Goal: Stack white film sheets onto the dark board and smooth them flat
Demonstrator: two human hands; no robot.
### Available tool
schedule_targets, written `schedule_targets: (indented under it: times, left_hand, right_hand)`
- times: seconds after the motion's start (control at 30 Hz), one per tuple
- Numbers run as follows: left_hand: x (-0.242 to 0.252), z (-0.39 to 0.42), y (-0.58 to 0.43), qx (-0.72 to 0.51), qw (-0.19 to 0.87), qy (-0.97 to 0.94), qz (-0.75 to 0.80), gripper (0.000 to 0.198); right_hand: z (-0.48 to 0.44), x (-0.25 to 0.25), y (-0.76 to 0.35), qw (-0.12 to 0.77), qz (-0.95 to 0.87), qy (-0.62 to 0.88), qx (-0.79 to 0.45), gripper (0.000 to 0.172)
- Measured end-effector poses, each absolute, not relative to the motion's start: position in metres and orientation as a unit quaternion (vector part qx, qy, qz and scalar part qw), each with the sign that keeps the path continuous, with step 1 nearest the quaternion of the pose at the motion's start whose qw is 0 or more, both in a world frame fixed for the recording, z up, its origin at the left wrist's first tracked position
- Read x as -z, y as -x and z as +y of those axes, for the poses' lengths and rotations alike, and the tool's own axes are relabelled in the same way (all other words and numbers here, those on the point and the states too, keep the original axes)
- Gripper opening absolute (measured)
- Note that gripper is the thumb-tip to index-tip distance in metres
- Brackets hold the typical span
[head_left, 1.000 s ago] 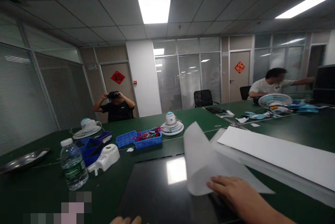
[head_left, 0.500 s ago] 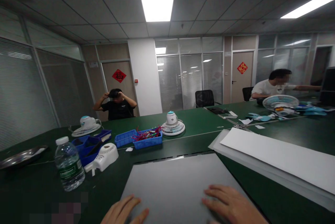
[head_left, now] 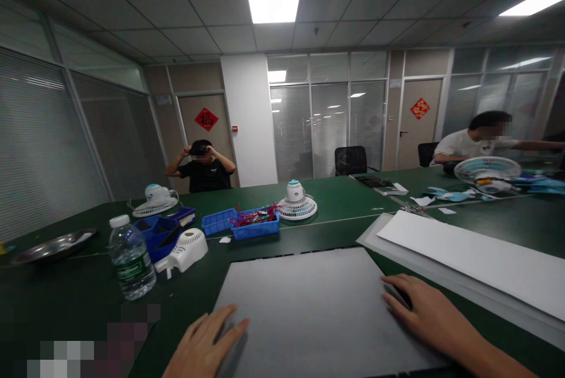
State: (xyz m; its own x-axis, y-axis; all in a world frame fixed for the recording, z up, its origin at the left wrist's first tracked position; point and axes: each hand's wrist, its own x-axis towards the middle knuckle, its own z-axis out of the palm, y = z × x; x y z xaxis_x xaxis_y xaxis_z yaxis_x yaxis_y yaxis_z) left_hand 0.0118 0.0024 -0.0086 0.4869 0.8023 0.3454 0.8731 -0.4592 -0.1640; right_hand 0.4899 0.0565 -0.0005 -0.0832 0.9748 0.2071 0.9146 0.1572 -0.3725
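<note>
Far edge of the grey sheet runs along a seam in the green table; bare green strip beyond it before the blue trays and small white fan. Right edge sits near the stack of white sheets, narrow gap. Water bottle and white fan cover stand off the left edge. I see my left hand open, flat on the sheet's near-left edge; right hand open, fingers spread over its right edge.
</note>
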Motion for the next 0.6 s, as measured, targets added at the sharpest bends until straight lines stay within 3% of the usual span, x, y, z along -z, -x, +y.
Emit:
schedule_targets:
  times: [0.13,0.3,0.6]
  left_hand:
    - [0.005,0.005,-0.002,0.053,0.109,0.711,-0.693,0.081]
    - [0.007,0.012,0.022,0.032,0.128,0.598,-0.791,0.083]
    - [0.008,0.017,0.042,0.043,0.171,0.578,-0.797,0.086]
  right_hand:
    - [0.058,0.003,-0.488,0.235,-0.727,0.633,-0.127,0.062]
    - [0.065,0.003,-0.499,0.271,-0.723,0.614,-0.165,0.063]
    - [0.117,0.037,-0.620,0.199,-0.644,0.731,0.103,0.069]
